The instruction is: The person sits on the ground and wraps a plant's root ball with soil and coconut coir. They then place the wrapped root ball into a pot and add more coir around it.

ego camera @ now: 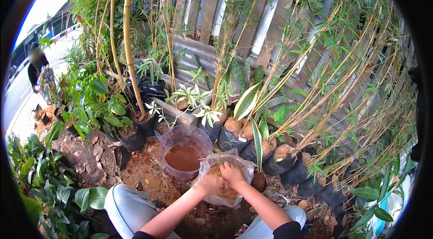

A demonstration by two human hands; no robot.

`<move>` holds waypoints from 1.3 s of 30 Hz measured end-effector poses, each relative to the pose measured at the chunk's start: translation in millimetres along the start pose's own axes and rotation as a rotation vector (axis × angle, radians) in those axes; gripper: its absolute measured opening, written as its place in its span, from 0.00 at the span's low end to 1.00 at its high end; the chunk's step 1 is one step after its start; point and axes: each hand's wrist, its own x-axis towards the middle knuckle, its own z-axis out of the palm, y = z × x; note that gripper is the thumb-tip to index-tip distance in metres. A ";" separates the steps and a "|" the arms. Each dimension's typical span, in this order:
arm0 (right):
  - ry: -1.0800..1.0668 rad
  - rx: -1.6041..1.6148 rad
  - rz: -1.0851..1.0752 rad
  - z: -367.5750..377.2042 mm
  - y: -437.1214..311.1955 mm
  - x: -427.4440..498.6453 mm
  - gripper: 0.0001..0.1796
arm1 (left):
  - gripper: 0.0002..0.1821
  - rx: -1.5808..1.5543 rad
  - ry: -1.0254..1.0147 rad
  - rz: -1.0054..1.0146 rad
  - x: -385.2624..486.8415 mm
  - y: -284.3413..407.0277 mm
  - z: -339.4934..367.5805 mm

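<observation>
A clear plastic bag (248, 168) lies open between my knees, with loose brown fibre (230, 194), which looks like coconut fibre, inside it. Both hands are at the bag's mouth, touching each other. My left hand (211, 185) is curled against the fibre, its fingertips hidden. My right hand (232, 174) lies just beyond it with bent fingers, and what is under its palm cannot be seen. Beside the bag, to the left, stands a translucent plastic bucket (164, 157) with murky brown water (184, 157) in it. A dark brown fibre ball (259, 181) rests right of the bag, a variegated leaf rising behind it.
Several black grow bags (294, 173) holding plants curve around the far side. Thin bamboo stems (304, 100) lean over from the right, before a slatted wooden fence (209, 8). Leafy plants (61, 185) crowd the left. A person (35, 69) stands at far left by the road.
</observation>
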 end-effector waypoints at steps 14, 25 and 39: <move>-0.360 -0.429 0.198 65.2 -9.0 -16.1 0.23 | 0.49 0.307 -0.321 -0.188 4.2 14.7 7.7; -0.069 0.126 0.106 -34.6 16.9 -19.3 0.22 | 0.55 0.144 -0.059 -0.174 8.6 -13.5 10.3; 0.292 -0.117 0.042 -33.7 -3.2 -23.6 0.19 | 0.42 0.069 -0.072 -0.333 7.7 -13.1 -1.6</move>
